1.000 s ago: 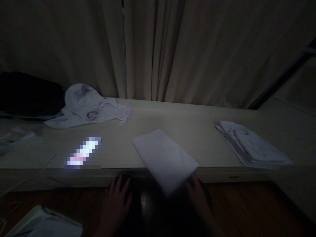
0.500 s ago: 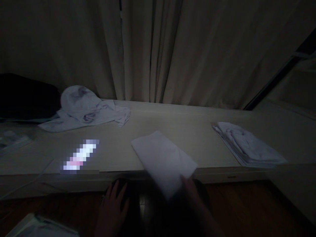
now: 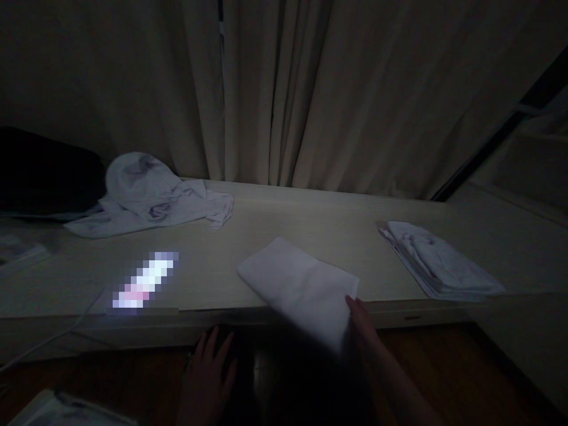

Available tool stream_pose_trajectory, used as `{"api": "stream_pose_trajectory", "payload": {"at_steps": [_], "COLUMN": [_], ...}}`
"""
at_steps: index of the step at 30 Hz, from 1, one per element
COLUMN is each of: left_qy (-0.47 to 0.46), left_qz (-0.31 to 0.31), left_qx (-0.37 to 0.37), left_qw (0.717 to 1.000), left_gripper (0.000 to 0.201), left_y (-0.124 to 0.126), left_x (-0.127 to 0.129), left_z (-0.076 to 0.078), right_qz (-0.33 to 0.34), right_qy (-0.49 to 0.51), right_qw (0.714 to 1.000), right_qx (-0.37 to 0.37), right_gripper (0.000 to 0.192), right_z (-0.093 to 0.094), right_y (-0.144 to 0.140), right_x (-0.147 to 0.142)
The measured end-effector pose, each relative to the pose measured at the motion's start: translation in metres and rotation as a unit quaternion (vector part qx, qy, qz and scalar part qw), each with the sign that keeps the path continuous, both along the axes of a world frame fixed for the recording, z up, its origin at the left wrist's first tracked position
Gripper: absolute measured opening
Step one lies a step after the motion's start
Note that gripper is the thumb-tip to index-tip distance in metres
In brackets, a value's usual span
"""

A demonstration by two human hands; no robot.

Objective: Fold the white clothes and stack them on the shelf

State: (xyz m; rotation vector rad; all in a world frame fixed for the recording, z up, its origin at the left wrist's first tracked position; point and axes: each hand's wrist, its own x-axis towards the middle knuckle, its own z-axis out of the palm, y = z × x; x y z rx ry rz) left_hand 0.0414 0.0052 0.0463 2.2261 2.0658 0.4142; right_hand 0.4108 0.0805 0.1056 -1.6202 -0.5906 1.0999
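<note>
My right hand [image 3: 360, 316] pinches the near right corner of a flat, folded white cloth [image 3: 299, 284]. The cloth's far left end reaches over the desk, and its near side overhangs the front edge, sagging a little. In the dim light I cannot make out its finer detail. My left hand [image 3: 208, 370] rests on my dark-clothed left knee, fingers spread and holding nothing. To the right on the desk lies a stack of folded white cloths [image 3: 444, 260], its top piece wrinkled. A crumpled white cloth [image 3: 155, 195] is heaped at the back left.
The pale desk [image 3: 284, 213] runs along a beige curtain [image 3: 377, 100]. A glowing, blurred-out screen [image 3: 146, 281] lies on its left part, near a white cable [image 3: 57, 340]. At the far left sits a black bag-like object [image 3: 44, 174]. A pale item [image 3: 66, 411] shows at the lower left.
My right hand has shifted to the right and up, and the cloth's near end has swung right with it. My left hand stays on the knee.
</note>
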Motion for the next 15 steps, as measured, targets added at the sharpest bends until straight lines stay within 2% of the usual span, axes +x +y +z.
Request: {"api": "stream_pose_trajectory", "payload": {"at_steps": [6, 10, 12, 15], "left_qy": [-0.059, -0.081, -0.076, -0.059], "left_qz": [0.014, 0.027, 0.029, 0.02], "left_qx": [0.012, 0.0, -0.004, -0.005], "left_qw": [0.998, 0.996, 0.997, 0.998], "left_gripper": [0.049, 0.049, 0.047, 0.046], "left_y": [0.003, 0.004, 0.005, 0.007], "left_x": [-0.001, 0.001, 0.001, -0.001], "left_z": [0.006, 0.012, 0.011, 0.007], "right_qz": [0.032, -0.005, 0.027, 0.154], "right_qy": [-0.201, -0.311, -0.4, -0.53], "right_qw": [0.979, 0.95, 0.912, 0.816], "right_qx": [0.028, 0.033, 0.087, 0.172], "right_gripper": [0.062, 0.073, 0.066, 0.049], "right_z": [0.018, 0.019, 0.011, -0.003], "right_y": [0.043, 0.063, 0.057, 0.031], "right_x": [0.029, 0.045, 0.038, 0.011]}}
